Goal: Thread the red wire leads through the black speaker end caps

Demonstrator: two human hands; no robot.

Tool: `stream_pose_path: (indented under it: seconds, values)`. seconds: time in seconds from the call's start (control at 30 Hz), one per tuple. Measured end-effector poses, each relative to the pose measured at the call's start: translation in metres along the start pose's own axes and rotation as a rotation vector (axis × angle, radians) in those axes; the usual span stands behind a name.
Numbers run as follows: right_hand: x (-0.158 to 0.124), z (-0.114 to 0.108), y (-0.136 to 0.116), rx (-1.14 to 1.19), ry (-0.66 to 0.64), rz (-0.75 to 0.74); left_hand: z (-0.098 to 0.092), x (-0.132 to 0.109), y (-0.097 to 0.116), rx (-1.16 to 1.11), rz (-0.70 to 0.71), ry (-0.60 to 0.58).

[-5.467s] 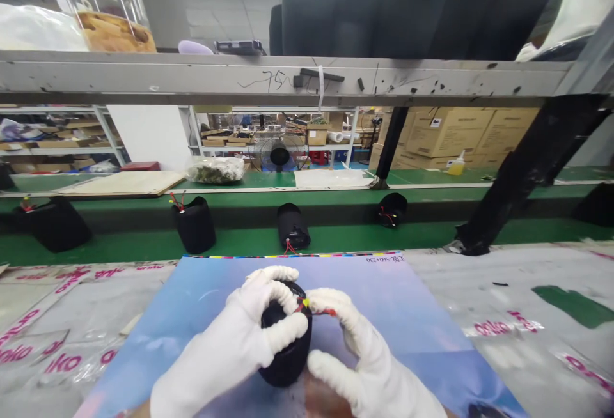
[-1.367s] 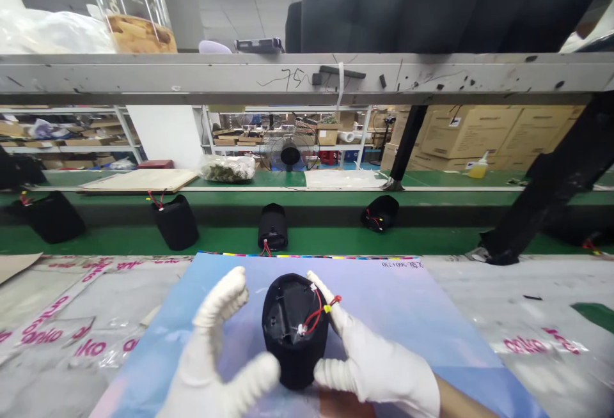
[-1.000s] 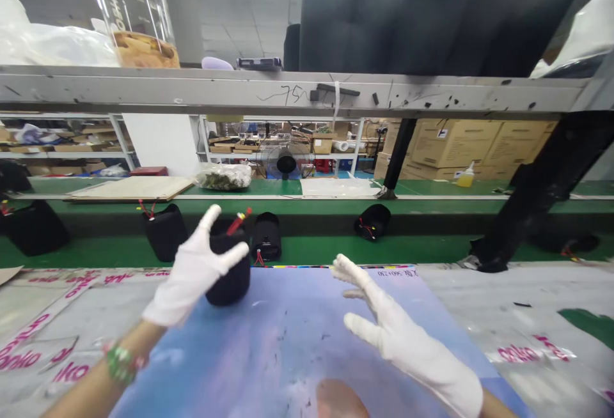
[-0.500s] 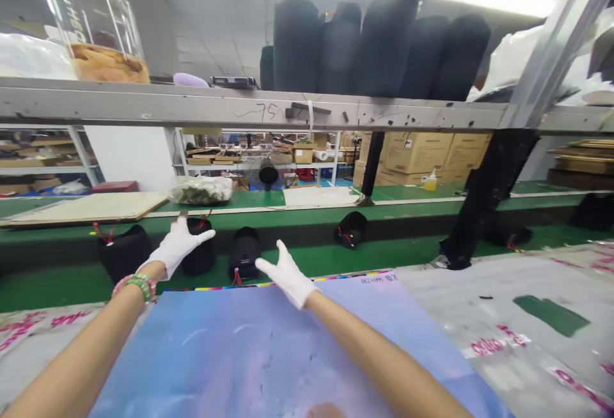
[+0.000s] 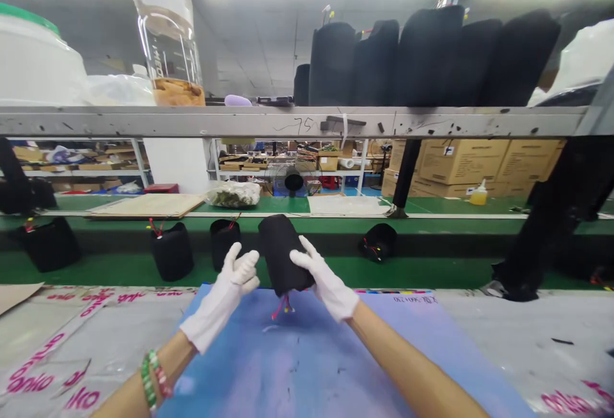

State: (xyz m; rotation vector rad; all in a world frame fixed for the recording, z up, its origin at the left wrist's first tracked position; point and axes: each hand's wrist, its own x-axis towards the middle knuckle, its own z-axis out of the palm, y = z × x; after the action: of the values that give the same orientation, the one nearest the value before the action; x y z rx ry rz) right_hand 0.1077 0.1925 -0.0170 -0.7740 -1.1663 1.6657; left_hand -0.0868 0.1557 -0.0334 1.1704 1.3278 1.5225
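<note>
In the head view my right hand (image 5: 323,277), in a white glove, grips a black cylinder (image 5: 283,255) from its right side. The cylinder is tilted above the near edge of the green belt, with red and yellow wires (image 5: 283,308) hanging from its lower end. My left hand (image 5: 228,293), also gloved and with a beaded bracelet at the wrist, is just left of the cylinder. Its fingers are loosely bent and apart, with nothing seen in them. Below both hands lies a blue-purple printed sheet (image 5: 288,367).
More black cylinders with wires stand on the green belt (image 5: 311,271): one behind my left hand (image 5: 224,239), others farther left (image 5: 173,252), and one lying to the right (image 5: 378,242). A shelf (image 5: 240,123) crosses above, with tall black cylinders (image 5: 432,60) and a glass jug (image 5: 173,54).
My right hand has taken hold of the black cylinder and raised it off the belt. My left hand has drawn back from the cylinders toward it. The view has swung left.
</note>
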Motion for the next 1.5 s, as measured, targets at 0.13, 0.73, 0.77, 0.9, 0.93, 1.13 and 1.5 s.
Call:
stream_pose_path:
  seconds: [0.13,0.73,0.77,0.9,0.93,1.13,1.5]
  values:
    - [-0.073,-0.028,-0.007,-0.132,-0.19,-0.147,0.052,-0.054,0.008,-0.101,0.101,-0.224]
    - [-0.124,-0.048,0.074,-0.136,-0.159,-0.198,0.089,-0.128,-0.02,-0.021,0.067,-0.388]
    - [-0.124,-0.046,0.072,-0.147,-0.161,-0.198,0.089,-0.129,-0.02,-0.012,0.066,-0.387]
    - [-0.124,-0.044,0.068,-0.332,-0.105,-0.187,0.09,-0.13,-0.02,0.015,0.051,-0.391]
    - [-0.123,-0.044,0.07,-0.363,-0.095,-0.185,0.091,-0.13,-0.02,0.02,0.047,-0.392]
    - [-0.118,-0.043,0.083,-0.548,-0.083,-0.241,0.092,-0.13,-0.019,0.043,0.05,-0.39]
    - [-0.123,-0.058,0.083,-0.469,-0.135,-0.151,0.088,-0.13,-0.033,0.027,0.08,-0.376]
